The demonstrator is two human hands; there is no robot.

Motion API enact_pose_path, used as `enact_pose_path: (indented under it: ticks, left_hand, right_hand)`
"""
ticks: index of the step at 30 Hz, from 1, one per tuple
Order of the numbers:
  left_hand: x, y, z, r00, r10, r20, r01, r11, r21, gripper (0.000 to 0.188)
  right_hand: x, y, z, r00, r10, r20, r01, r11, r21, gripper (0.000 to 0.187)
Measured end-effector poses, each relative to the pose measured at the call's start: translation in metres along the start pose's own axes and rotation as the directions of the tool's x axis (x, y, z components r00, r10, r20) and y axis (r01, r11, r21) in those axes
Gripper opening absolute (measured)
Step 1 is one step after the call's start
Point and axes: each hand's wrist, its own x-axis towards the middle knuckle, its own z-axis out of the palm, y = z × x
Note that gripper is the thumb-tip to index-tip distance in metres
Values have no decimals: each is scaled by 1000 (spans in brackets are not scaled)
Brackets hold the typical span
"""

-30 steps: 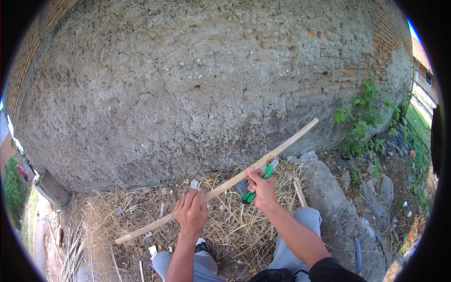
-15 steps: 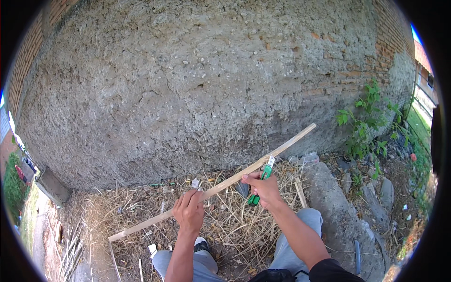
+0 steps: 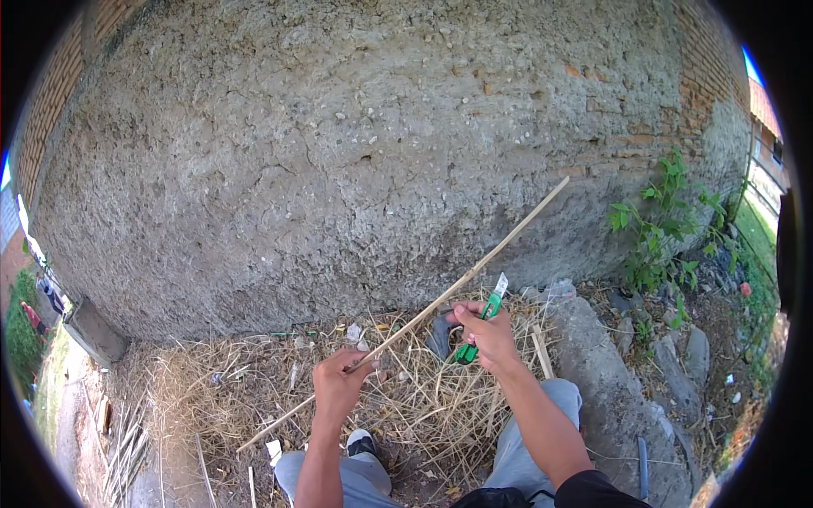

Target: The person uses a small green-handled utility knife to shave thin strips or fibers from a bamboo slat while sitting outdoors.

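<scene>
A long, thin wooden strip (image 3: 434, 305) is held up above the ground (image 3: 428, 474), slanting from its low end near the ground's lower left part to its high end in front of the wall (image 3: 339, 169), past the line where ground and wall meet. The left hand (image 3: 335, 383) has its grip closed round the strip below its middle, thumb and fingers pinching it. The right hand (image 3: 495, 339) has its grip wrapped on a green utility knife (image 3: 491, 306), the pale blade out and pointing up, just beside the strip; whether this hand's fingertips touch the wood, I cannot tell.

Under both hands the ground is strewn with dry straw (image 3: 423, 415). A dark stone (image 3: 438, 336) lies there between the hands, near the wall. A short piece of wood (image 3: 542, 351) lies right of the right hand, by the left edge of a rough concrete slab (image 3: 593, 364). Below the left hand are a dark shoe with a white toe (image 3: 362, 442) and, beside the grey trousers (image 3: 296, 474), a white scrap (image 3: 273, 450). Pale sticks (image 3: 127, 453) lie at the ground's lower left edge. A leafy green plant (image 3: 665, 229) grows by the wall, at the ground's upper right.
</scene>
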Motion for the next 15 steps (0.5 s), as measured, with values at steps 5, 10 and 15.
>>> enact_pose_path:
  ticks: [5,10,15]
  left_hand:
    - [-8,21,-38,927,-302,225,332,937,-108,16]
    - [-45,28,-55,840,-426,336,460,888,-23,33]
    - [-86,20,-58,762,-405,506,423,902,84,33]
  right_hand:
    - [4,-26,-10,977,-130,-170,141,989,52,52]
    - [7,-15,-18,983,-21,-184,39,995,93,37]
    - [-4,3,3,980,-2,-197,5,1000,12,20]
